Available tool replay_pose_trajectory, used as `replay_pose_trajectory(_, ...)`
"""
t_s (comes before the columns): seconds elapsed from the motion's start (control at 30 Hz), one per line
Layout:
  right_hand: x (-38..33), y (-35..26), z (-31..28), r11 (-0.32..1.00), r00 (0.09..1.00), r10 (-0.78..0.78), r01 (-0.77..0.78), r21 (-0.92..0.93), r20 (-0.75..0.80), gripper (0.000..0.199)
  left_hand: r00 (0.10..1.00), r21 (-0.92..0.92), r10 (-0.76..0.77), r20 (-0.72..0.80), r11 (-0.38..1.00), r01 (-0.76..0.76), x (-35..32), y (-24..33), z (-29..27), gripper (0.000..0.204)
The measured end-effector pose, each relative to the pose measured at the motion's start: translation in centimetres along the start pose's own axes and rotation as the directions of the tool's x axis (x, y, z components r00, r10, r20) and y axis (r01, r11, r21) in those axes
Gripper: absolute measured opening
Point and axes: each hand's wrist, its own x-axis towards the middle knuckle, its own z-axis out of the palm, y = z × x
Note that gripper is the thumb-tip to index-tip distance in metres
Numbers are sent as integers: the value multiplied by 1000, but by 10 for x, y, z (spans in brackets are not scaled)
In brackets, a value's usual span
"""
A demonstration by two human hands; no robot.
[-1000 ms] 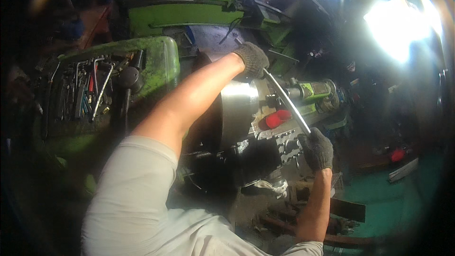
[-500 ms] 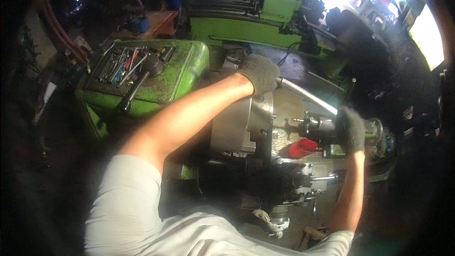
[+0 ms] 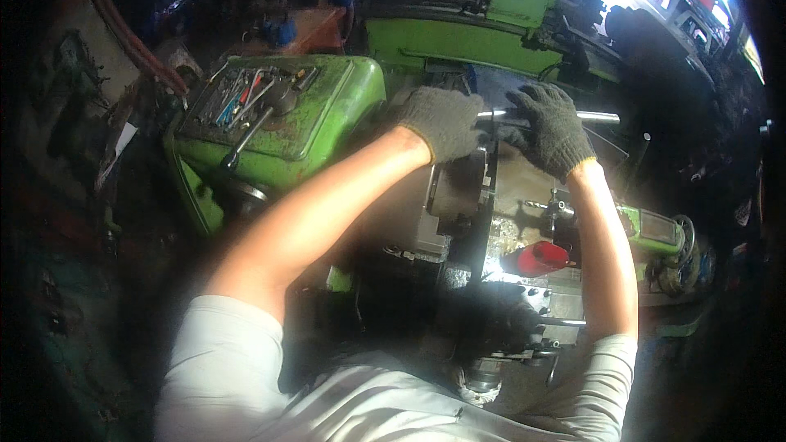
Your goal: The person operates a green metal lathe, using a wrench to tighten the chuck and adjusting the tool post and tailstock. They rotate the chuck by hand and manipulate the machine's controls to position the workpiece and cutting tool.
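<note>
My left hand (image 3: pixel 442 123), in a dark knitted glove, is closed at the left end of a shiny metal bar (image 3: pixel 602 118), above the lathe's chuck (image 3: pixel 458 194). The bar lies nearly level across the view. Close beside it my right hand (image 3: pixel 553 127), gloved alike, is on the bar, with fingers over the top and thumb below; the fingers look loosely curved. What the bar's left end fits into is hidden by my left glove.
The green headstock (image 3: pixel 352 98) carries wrenches (image 3: pixel 237 98) and a lever (image 3: pixel 250 135). Nearer me are a red object (image 3: pixel 543 258), a drill bit (image 3: pixel 535 205) by the tailstock and a tool post lever (image 3: pixel 563 322). Another green machine (image 3: pixel 458 45) stands behind.
My right hand has moved up and left along the bar, from its far end to near my left hand. The bar has swung from sloping down right to nearly level. The view has shifted slightly.
</note>
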Motion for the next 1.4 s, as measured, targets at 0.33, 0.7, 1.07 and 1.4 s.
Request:
replay_pose_trajectory(0.33,-35,104,28,971,939,240,-230,-67,245,43,990,-78,108,-92,990,-115,5,-25,14,43)
replay_pose_trajectory(0.7,-62,181,20,920,812,325,-391,38,484,71,977,65,-172,-123,981,181,-2,-26,18,33)
replay_pose_trajectory(1.07,-47,147,2,938,860,335,-344,-48,386,100,952,308,-241,-190,906,291,5,-31,27,45)
replay_pose_trajectory(1.4,-87,133,-5,889,810,450,-447,-100,377,79,990,363,-113,-88,922,138,18,-52,40,45)
